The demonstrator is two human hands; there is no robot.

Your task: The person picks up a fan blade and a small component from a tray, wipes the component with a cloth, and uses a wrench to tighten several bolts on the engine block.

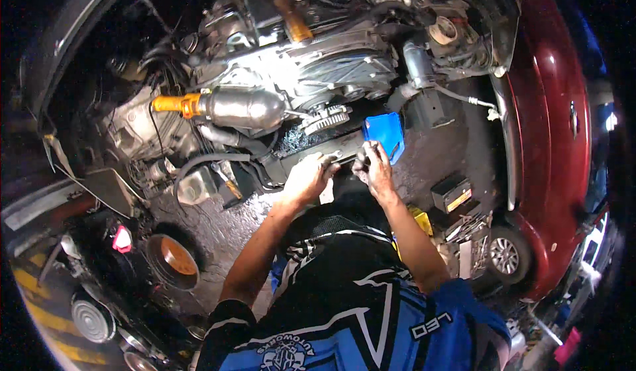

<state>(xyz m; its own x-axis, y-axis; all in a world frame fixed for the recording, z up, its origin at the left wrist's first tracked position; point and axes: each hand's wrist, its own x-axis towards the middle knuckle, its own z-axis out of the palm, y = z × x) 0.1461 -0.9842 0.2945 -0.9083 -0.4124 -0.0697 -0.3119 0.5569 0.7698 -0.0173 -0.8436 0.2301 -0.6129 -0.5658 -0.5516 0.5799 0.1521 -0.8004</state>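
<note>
My left hand (pixel 307 180) is closed in front of the engine bay, with a small shiny metal piece (pixel 337 154) showing at its fingertips; its kind is too small to tell. A pale scrap (pixel 327 192) shows just under that hand. To its right, my right hand (pixel 377 172) is closed in a pinch, its fingers dark with grime. What it holds, if anything, is hidden. Just beyond the right fingertips is a blue plastic container (pixel 384 132) with a handle-like loop. Ahead of both hands, a toothed gear wheel (pixel 326 120) sits on the engine (pixel 338 66).
A silver canister with an orange handle (pixel 245 107) lies across the engine's left side. A red car panel (pixel 550 139) bounds the right. Lower left stands a round pan with brown liquid (pixel 177 258); lower right, a battery (pixel 452 193), loose tools (pixel 470 228) and a wheel (pixel 505 255).
</note>
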